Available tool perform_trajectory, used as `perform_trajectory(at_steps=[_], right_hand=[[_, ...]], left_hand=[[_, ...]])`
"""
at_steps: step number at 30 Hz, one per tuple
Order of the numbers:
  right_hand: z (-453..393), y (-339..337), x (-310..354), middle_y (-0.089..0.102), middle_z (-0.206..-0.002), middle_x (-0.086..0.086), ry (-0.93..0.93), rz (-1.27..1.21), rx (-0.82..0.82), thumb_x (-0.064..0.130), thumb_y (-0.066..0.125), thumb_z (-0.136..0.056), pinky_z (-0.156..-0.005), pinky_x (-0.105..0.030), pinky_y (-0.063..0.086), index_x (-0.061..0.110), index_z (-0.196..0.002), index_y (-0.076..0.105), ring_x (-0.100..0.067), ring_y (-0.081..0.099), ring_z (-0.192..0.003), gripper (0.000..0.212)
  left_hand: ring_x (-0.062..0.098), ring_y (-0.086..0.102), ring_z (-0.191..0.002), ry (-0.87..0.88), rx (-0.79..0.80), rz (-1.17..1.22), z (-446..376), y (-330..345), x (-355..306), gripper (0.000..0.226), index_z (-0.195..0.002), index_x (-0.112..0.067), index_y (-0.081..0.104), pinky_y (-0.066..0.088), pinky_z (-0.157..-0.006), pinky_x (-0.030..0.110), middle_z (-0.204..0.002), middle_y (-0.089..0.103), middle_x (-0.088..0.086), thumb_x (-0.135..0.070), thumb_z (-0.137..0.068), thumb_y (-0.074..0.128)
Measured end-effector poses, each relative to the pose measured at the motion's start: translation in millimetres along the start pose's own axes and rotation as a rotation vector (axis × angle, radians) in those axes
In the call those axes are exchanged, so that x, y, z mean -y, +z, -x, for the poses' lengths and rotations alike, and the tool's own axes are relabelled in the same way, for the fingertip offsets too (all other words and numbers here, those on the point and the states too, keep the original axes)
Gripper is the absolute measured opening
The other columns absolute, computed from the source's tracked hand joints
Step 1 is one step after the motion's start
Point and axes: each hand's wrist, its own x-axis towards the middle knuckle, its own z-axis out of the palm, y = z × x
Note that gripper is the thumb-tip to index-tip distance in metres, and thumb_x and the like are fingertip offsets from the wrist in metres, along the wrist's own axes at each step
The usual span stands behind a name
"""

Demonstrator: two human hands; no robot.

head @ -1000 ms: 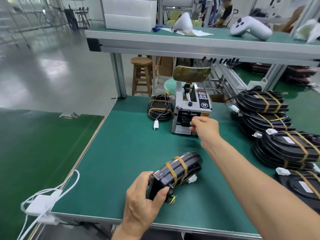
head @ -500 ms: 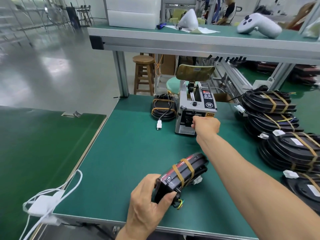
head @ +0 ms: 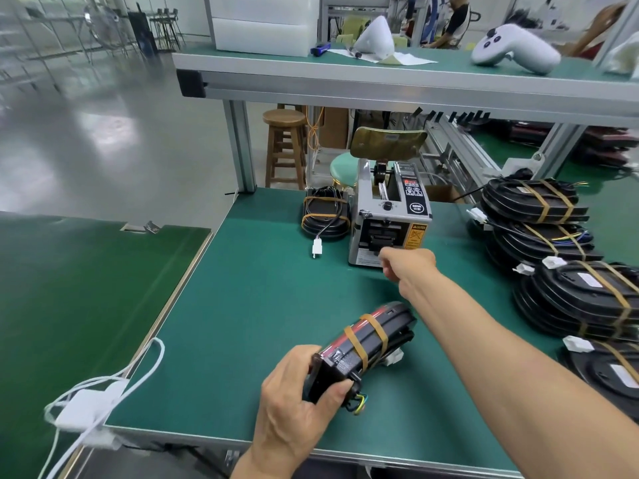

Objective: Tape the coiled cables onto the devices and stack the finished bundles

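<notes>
Over green bench [head: 242, 305], left hand [head: 294, 402] grips device [head: 363, 344]; right hand [head: 408, 266] (fingers curled, pinching unclear) at dispenser [head: 390, 223].

Single view, head-worn wide-angle camera: it looked forward and down from above the near edge of the green worktop [head: 242, 288], close over both hands, left hand [head: 294, 402] nearest the lens, right hand [head: 408, 264] farther out. The upper frame reached the overhead shelf [head: 380, 81] and factory floor [head: 103, 133] beyond; straight edges bowed toward the margins.
</notes>
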Motion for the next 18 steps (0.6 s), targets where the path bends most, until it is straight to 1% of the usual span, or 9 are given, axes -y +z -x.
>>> perform_trajectory(at_steps=[2,3,5,8,10,12,13,15,18], right_hand=[[5.9,-14.0,-7.0,0.061,-0.052,-0.002,0.012,0.124,0.110,0.006,0.078,-0.080,-0.038,-0.015,0.038,0.009,-0.074,0.066,-0.008,0.049,-0.034,0.013],[9.2,-20.9,-9.5,0.062,-0.053,-0.001,0.008,0.166,0.154,0.011,0.079,-0.081,-0.041,-0.016,0.037,0.011,-0.073,0.067,-0.007,0.051,-0.037,0.015],[16.5,-33.8,-12.8,0.064,-0.056,0.002,-0.022,0.201,0.222,0.017,0.079,-0.083,-0.056,-0.023,0.040,0.014,-0.072,0.068,-0.009,0.055,-0.047,0.016],[34.7,-55.1,-15.2,0.068,-0.071,0.000,-0.107,0.102,0.353,0.019,0.077,-0.090,-0.071,-0.031,0.044,0.016,-0.083,0.071,-0.011,0.063,-0.064,0.010],[51.4,-71.2,-14.9,0.075,-0.086,-0.002,-0.163,0.024,0.458,0.020,0.075,-0.093,-0.081,-0.031,0.048,0.020,-0.083,0.074,-0.015,0.072,-0.082,0.010],[69.7,-86.2,-14.6,0.079,-0.102,-0.009,-0.192,-0.017,0.570,0.024,0.079,-0.088,-0.087,-0.032,0.050,0.023,-0.078,0.076,-0.018,0.076,-0.100,0.011],[77.7,-92.2,-14.9,0.078,-0.106,-0.015,-0.197,-0.018,0.610,0.027,0.081,-0.083,-0.089,-0.031,0.050,0.022,-0.077,0.076,-0.019,0.075,-0.104,0.009],[85.9,-100.8,-17.1,0.076,-0.107,-0.021,-0.223,0.013,0.625,0.025,0.084,-0.082,-0.094,-0.031,0.050,0.020,-0.075,0.076,-0.019,0.072,-0.103,0.012],[84.7,-106.1,-21.6,0.080,-0.109,0.001,-0.269,0.095,0.569,0.016,0.078,-0.091,-0.098,-0.036,0.048,0.017,-0.073,0.073,-0.015,0.066,-0.101,0.019]], left_hand=[[0.011,0.066,-0.078,0.004,0.000,-0.001,-0.6,0.0,-0.2,0.040,-0.112,-0.024,0.063,0.057,-0.070,0.027,-0.091,0.069,-0.006,-0.063,-0.103,0.061],[0.011,0.066,-0.079,0.006,0.003,-0.002,-0.5,0.1,-0.3,0.040,-0.112,-0.024,0.063,0.056,-0.071,0.026,-0.092,0.069,-0.006,-0.063,-0.103,0.061],[0.008,0.065,-0.080,0.007,0.006,-0.010,-0.2,0.2,0.0,0.040,-0.112,-0.024,0.062,0.055,-0.072,0.023,-0.092,0.068,-0.007,-0.063,-0.103,0.060],[0.005,0.065,-0.082,-0.013,0.004,-0.011,0.4,-0.3,-0.4,0.040,-0.113,-0.025,0.062,0.054,-0.074,0.018,-0.092,0.067,-0.010,-0.064,-0.103,0.060],[0.006,0.066,-0.083,-0.007,0.008,-0.004,0.8,-0.1,0.3,0.039,-0.113,-0.025,0.063,0.056,-0.074,0.022,-0.094,0.067,-0.010,-0.063,-0.103,0.061],[0.007,0.066,-0.082,-0.001,0.016,0.000,1.4,0.1,1.1,0.037,-0.113,-0.025,0.063,0.057,-0.072,0.026,-0.095,0.066,-0.011,-0.061,-0.104,0.061],[0.007,0.065,-0.082,-0.002,0.019,0.000,1.8,0.1,1.5,0.037,-0.113,-0.025,0.062,0.057,-0.072,0.027,-0.095,0.065,-0.012,-0.061,-0.104,0.061],[0.009,0.066,-0.082,-0.006,0.022,-0.009,2.5,0.6,2.7,0.039,-0.111,-0.024,0.063,0.058,-0.071,0.030,-0.095,0.065,-0.012,-0.061,-0.104,0.061],[0.012,0.066,-0.081,-0.017,0.017,-0.003,3.5,0.4,3.9,0.041,-0.111,-0.021,0.065,0.058,-0.070,0.034,-0.096,0.065,-0.014,-0.062,-0.104,0.062]])
